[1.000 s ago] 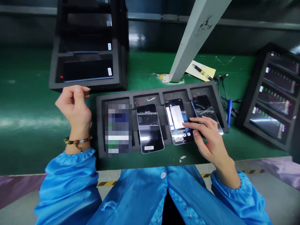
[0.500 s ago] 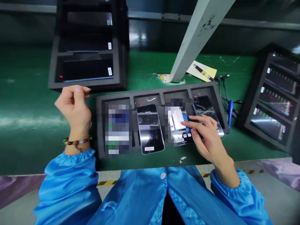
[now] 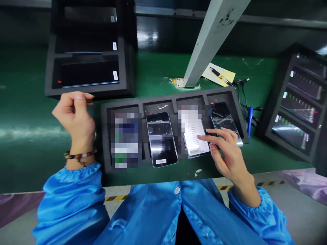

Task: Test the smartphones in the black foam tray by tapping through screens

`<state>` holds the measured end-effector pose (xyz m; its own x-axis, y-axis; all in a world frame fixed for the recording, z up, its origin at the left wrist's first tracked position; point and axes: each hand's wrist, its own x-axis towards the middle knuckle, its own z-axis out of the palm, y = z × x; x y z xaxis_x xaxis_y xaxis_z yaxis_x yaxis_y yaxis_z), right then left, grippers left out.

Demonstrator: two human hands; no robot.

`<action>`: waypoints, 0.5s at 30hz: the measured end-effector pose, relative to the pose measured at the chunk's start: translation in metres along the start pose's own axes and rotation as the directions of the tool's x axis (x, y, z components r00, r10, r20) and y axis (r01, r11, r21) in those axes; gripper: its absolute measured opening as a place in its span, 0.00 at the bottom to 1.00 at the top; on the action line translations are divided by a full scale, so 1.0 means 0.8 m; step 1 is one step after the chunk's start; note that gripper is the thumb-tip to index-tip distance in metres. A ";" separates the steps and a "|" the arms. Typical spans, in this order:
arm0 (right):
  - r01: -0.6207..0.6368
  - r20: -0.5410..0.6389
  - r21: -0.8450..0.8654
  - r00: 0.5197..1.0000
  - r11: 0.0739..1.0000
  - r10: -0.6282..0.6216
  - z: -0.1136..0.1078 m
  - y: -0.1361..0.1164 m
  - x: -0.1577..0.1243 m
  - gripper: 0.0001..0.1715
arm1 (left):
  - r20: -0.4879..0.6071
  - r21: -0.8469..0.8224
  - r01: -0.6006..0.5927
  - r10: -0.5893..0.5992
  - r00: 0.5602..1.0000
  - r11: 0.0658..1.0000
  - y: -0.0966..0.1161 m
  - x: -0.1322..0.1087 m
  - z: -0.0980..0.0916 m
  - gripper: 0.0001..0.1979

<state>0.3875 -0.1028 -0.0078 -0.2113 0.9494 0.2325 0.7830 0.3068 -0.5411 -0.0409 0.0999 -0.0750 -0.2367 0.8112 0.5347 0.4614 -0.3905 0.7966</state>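
While the right hand point(image 3: 230, 156) keeps its place, the slim phone with a lit white screen point(image 3: 195, 132) changes: half a second ago a small card among icons, now a pale list across most of the visible display. Phone lies right of centre frame, third slot from the left in a black foam four-slot tray point(image 3: 105, 136). Right hand holds nothing, fingers spread, index at the list; cannot tell whether it presses or hovers. Reads to me as the screen answering a touch, so work on this phone looks under way. Left hand point(image 3: 76, 115), left of frame, much as before: loosely curled, nothing visible in it, near the black foam tray at upper left point(image 3: 123, 68).
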 end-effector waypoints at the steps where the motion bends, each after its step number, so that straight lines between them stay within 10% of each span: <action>1: 0.005 0.013 0.008 1.000 1.000 -0.005 0.002 -0.003 0.002 0.24 | 0.001 0.001 0.000 0.000 1.000 1.000 0.000 0.000 0.000 0.14; 9: 0.065 0.199 0.033 0.977 0.997 -0.071 0.019 -0.020 0.023 0.26 | 0.008 0.086 0.035 -0.035 0.999 0.996 0.010 -0.001 0.002 0.14; 15: -0.027 0.082 -0.055 0.996 0.998 0.032 0.000 -0.001 0.014 0.24 | 0.009 0.109 0.038 -0.040 0.999 0.993 0.003 -0.001 0.000 0.15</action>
<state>0.3847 -0.0924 -0.0049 -0.2335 0.9610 0.1479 0.8197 0.2764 -0.5017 -0.0393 0.0983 -0.0734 -0.2469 0.8301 0.5000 0.5427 -0.3090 0.7810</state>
